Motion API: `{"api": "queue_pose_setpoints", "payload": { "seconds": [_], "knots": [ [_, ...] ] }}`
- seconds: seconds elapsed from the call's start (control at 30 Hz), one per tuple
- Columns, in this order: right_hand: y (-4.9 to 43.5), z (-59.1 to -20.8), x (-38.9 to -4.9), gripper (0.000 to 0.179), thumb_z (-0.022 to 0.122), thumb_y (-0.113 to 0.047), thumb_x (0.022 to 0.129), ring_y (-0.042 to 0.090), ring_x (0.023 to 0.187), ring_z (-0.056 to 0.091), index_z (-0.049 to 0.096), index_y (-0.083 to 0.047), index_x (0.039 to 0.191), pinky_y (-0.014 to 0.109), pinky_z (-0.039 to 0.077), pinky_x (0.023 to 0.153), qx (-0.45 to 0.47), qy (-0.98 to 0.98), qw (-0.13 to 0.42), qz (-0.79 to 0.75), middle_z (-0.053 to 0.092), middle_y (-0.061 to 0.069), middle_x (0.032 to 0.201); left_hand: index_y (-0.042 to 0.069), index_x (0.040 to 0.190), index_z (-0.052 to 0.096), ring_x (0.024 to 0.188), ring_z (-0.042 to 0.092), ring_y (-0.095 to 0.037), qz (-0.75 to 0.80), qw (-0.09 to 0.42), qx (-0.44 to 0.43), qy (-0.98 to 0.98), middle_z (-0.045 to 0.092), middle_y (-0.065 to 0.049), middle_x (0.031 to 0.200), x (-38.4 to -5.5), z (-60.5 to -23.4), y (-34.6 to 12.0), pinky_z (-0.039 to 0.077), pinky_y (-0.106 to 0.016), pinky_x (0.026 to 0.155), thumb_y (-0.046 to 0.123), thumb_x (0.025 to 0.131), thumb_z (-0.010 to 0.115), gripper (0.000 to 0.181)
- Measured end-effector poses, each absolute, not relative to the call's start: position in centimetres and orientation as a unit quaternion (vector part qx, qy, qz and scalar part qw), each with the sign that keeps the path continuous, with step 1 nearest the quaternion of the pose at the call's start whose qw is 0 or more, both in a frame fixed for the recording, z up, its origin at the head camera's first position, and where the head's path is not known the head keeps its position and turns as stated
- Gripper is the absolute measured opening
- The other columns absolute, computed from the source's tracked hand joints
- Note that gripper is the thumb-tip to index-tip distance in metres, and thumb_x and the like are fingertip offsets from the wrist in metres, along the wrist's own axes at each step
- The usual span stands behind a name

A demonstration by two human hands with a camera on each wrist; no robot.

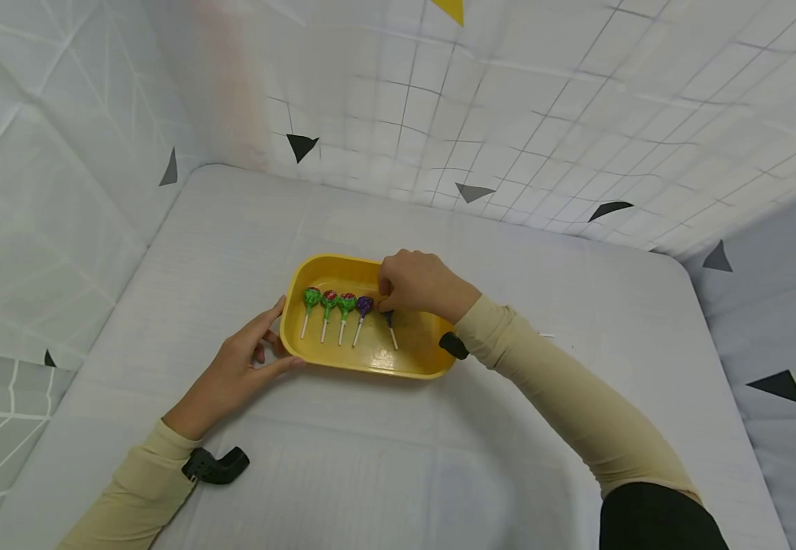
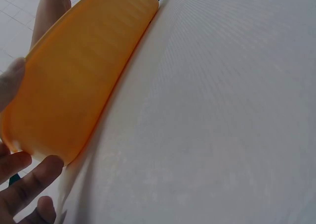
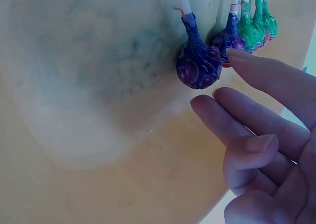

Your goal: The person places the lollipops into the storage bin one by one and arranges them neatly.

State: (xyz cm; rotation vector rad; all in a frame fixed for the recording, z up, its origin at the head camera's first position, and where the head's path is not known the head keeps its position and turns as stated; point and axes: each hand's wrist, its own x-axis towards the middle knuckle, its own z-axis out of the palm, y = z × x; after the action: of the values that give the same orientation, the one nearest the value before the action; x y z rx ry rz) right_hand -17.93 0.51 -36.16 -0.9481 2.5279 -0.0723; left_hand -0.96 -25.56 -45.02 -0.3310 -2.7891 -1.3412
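A yellow tray (image 1: 412, 367) lies on the white-covered table. Inside it, three lollipops in green and red wrappers (image 1: 329, 298) stand in a row at the left, sticks towards me. Beside them comes a purple-wrapped lollipop (image 1: 364, 305), then a second purple lollipop (image 3: 198, 68). My right hand (image 1: 419, 283) reaches over the far rim; its fingertips are right by that second lollipop's head, spread apart rather than closed around it. With thumb and fingers, my left hand (image 1: 240, 363) holds the tray's left end, seen also as the orange-looking tray wall (image 2: 74, 75) in the left wrist view.
A thin white stick (image 1: 546, 334) lies on the table right of the tray, partly behind my right sleeve. White fabric walls with dark triangles (image 1: 302, 147) enclose the table at the back and sides. Black wrist cameras (image 1: 218, 466) are strapped to both forearms.
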Motion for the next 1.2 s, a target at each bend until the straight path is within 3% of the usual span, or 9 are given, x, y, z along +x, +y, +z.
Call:
{"api": "queue_pose_setpoints", "payload": {
  "seconds": [0.3, 0.63, 0.9, 1.2],
  "knots": [
    [1.3, -35.1, -17.6, 0.024, 0.082, -0.037, 0.089, 0.021, 0.091, 0.067, 0.080, -0.015, 0.097, 0.040, 0.058, 0.078, -0.344, 0.915, 0.206, -0.031, 0.075, 0.000, 0.098, 0.012, 0.165, 0.027, 0.079, 0.052, -0.019, -0.426, 0.008, -0.101, -0.899, 0.066, -0.005, 0.099, -1.0, -44.9, -25.5, 0.047, -0.027, 0.069, 0.023, 0.089, 0.083, 0.095],
    [3.4, -33.9, -17.3, 0.028, 0.080, -0.038, 0.090, 0.020, 0.093, 0.071, 0.082, -0.014, 0.106, 0.040, 0.059, 0.079, -0.330, 0.922, 0.195, -0.054, 0.078, -0.002, 0.102, 0.013, 0.165, 0.027, 0.079, 0.052, -0.019, -0.424, 0.011, -0.102, -0.900, 0.066, -0.004, 0.100, -1.0, -45.0, -25.5, 0.047, -0.027, 0.069, 0.024, 0.089, 0.083, 0.095],
    [5.5, -32.9, -16.5, 0.028, 0.080, -0.039, 0.090, 0.020, 0.092, 0.070, 0.082, -0.015, 0.105, 0.039, 0.059, 0.078, -0.329, 0.925, 0.177, -0.066, 0.079, -0.002, 0.103, 0.012, 0.165, 0.027, 0.079, 0.052, -0.019, -0.423, 0.009, -0.101, -0.900, 0.066, -0.005, 0.100, -1.0, -45.0, -25.5, 0.047, -0.027, 0.069, 0.023, 0.089, 0.083, 0.095],
    [8.5, -32.3, -15.3, 0.030, 0.079, -0.037, 0.092, 0.023, 0.099, 0.070, 0.081, -0.014, 0.111, 0.042, 0.056, 0.086, -0.314, 0.926, 0.186, -0.098, 0.079, 0.001, 0.110, 0.012, 0.165, 0.027, 0.079, 0.052, -0.018, -0.423, 0.014, -0.103, -0.900, 0.066, -0.004, 0.100, -1.0, -45.2, -25.5, 0.047, -0.026, 0.069, 0.023, 0.089, 0.083, 0.095]
  ]
}}
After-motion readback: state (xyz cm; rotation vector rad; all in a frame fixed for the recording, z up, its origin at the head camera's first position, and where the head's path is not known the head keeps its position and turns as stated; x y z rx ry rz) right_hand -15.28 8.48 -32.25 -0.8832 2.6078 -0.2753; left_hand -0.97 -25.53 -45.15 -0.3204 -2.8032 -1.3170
